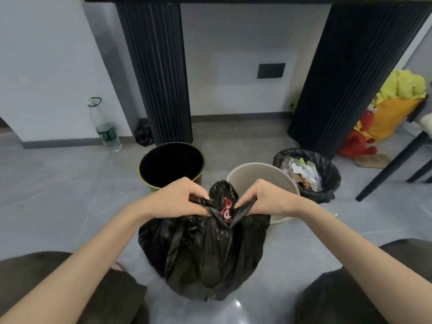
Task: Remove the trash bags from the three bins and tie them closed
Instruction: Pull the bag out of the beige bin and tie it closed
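Right now my left hand (pixel 180 198) and my right hand (pixel 266 197) are each clenched on a twisted ear of the black trash bag (pixel 203 253), one ear to each side of its mouth, the two hands close together just above it. The bag sits full and bulging on the grey floor (pixel 58 183) between my knees, on the near side of the beige bin (pixel 257 174). It is not knotted yet: in the gap between the two ears a red wrapper (pixel 227 208) with white lettering shows. The beige bin's inside is bare, and my right hand hides its near rim. To its left stands the black bin (pixel 142 160) with a yellowish rim, dark inside. To the right, a little further back, the third bin (pixel 333 183) has a black liner folded over its rim and holds paper and wrappers. By the far wall a plastic bottle (pixel 106 130) stands left of a fluted dark table leg (pixel 159 78), with yellow and red plush toys (pixel 385 113) at the far right.
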A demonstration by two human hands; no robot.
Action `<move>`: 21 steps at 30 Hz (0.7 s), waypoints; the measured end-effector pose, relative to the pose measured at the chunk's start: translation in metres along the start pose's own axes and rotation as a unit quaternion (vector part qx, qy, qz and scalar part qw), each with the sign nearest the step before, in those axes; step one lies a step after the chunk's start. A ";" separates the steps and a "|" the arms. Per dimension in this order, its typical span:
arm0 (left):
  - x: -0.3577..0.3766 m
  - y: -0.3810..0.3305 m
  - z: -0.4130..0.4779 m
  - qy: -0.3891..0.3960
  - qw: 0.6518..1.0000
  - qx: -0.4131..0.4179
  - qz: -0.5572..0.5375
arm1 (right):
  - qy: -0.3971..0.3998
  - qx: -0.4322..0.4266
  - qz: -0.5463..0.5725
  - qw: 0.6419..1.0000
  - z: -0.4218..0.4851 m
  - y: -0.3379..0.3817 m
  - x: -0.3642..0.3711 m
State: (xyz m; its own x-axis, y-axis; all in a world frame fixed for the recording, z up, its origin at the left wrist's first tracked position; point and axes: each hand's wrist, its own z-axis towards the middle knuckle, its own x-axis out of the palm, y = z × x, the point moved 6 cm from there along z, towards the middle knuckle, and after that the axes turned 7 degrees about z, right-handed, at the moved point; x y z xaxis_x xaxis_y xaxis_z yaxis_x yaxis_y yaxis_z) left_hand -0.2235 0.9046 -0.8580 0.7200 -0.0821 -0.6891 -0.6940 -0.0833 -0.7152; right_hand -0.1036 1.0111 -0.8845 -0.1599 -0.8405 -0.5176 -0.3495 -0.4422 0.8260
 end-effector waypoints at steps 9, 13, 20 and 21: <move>0.047 0.035 0.029 0.068 0.987 -0.056 0.134 | -0.042 0.055 -0.091 0.993 -0.010 -0.051 -0.006; 0.073 0.062 0.036 0.099 0.973 -0.095 0.186 | -0.035 0.090 -0.172 0.980 -0.005 -0.087 0.017; 0.095 0.076 0.037 0.108 0.972 -0.115 0.172 | 0.020 0.101 -0.232 0.967 0.001 -0.108 0.044; 0.097 0.077 0.037 0.113 0.971 -0.114 0.179 | 0.023 0.102 -0.233 0.967 0.002 -0.109 0.044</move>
State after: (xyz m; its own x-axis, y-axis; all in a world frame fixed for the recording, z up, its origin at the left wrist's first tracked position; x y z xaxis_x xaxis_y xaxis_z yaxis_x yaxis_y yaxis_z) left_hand -0.2067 0.9274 -0.9841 0.4317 -0.3596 -0.8272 -0.9005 -0.2253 -0.3720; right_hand -0.0741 1.0228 -0.9981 0.0977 -0.5798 -0.8088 -0.5489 -0.7093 0.4422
